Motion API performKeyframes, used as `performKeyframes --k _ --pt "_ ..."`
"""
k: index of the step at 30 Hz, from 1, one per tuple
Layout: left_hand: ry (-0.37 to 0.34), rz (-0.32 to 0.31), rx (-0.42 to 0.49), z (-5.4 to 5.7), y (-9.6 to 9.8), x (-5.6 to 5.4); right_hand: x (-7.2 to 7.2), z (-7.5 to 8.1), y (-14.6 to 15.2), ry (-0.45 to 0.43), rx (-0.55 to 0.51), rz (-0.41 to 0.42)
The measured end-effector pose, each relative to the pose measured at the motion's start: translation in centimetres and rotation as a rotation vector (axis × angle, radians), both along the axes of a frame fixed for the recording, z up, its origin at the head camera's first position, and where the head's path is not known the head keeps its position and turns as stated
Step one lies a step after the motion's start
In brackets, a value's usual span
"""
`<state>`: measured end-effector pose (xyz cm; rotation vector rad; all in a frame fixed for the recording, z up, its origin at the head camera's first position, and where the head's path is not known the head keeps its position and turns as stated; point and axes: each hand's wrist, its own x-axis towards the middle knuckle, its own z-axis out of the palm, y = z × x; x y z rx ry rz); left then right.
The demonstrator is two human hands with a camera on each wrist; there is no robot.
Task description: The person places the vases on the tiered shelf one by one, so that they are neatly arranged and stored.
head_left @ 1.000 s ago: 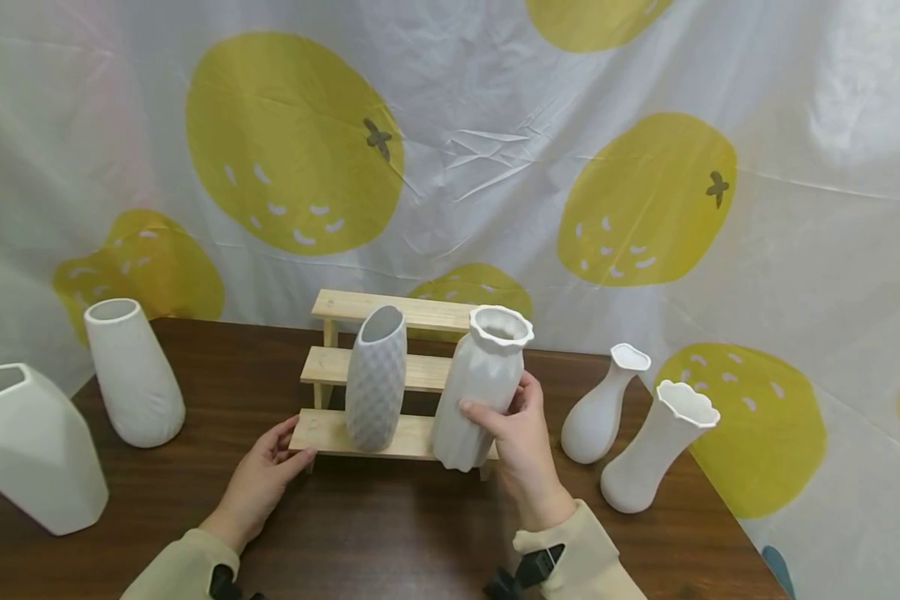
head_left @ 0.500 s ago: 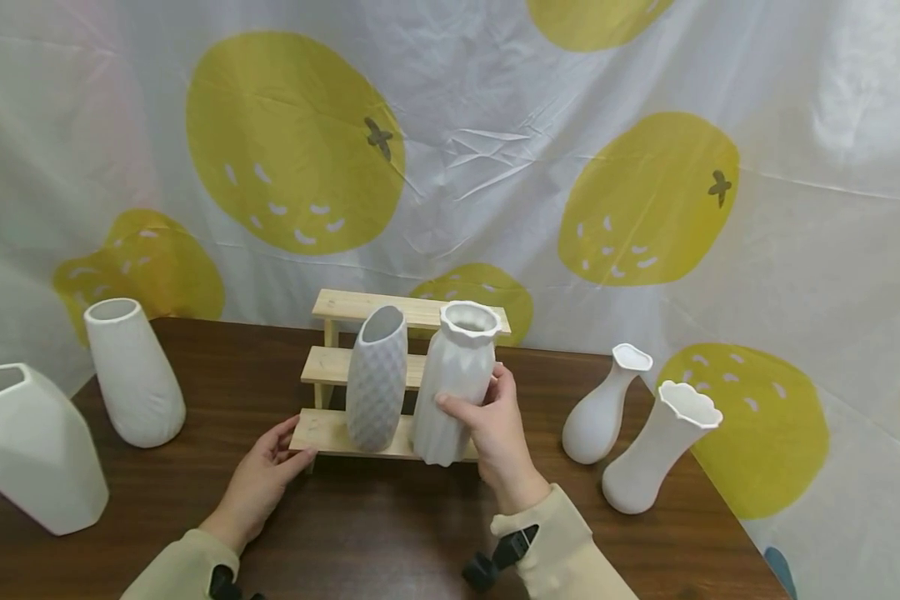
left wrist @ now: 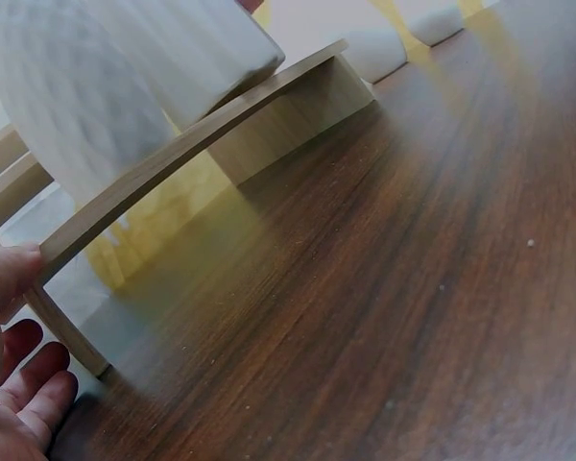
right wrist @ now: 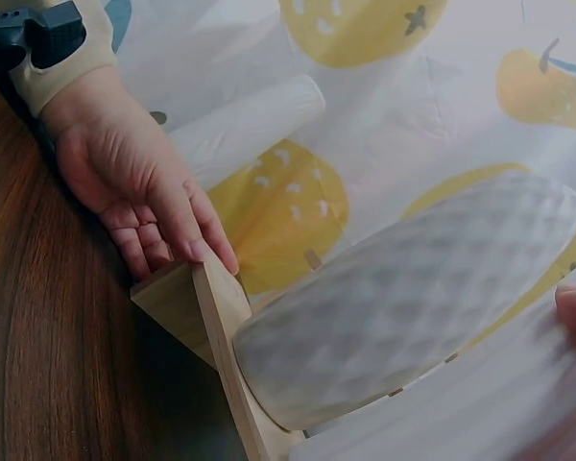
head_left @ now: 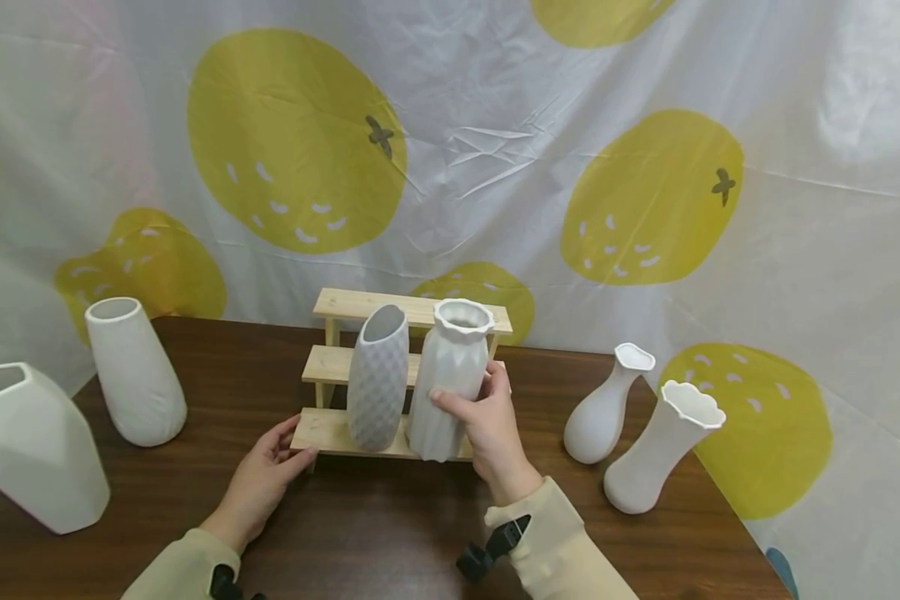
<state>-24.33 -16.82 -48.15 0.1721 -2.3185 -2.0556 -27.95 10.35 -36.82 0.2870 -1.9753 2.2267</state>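
My right hand (head_left: 497,437) grips a white ribbed vase with a frilled rim (head_left: 442,358) from its right side, thumb across the front. The vase's base is right at the lowest step of a three-tier wooden stand (head_left: 319,428); in the left wrist view the base (left wrist: 240,82) overlaps the step's front edge. Left of it on that step stands a white diamond-textured vase (head_left: 377,387) with a slanted mouth. My left hand (head_left: 258,479) holds the step's left end, its thumb (left wrist: 17,267) at the front edge. My right fingers are partly hidden behind the ribbed vase.
On the brown table (head_left: 390,533), a faceted white vase (head_left: 41,458) and a tapered one (head_left: 137,379) stand at left. A slim-necked vase (head_left: 598,417) and a flared, wavy-rimmed one (head_left: 656,454) are at right. A fruit-print curtain (head_left: 480,167) hangs behind.
My right hand has moved the ribbed vase left along the lowest step, closer to the textured vase, and more upright. My left hand has stayed on the stand.
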Motion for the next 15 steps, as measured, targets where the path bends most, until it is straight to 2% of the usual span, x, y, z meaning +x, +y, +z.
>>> performKeyframes --k 15 --pt "0.001 0.007 -0.004 -0.07 0.06 -0.05 -0.17 -0.09 0.05 -0.007 0.008 0.004"
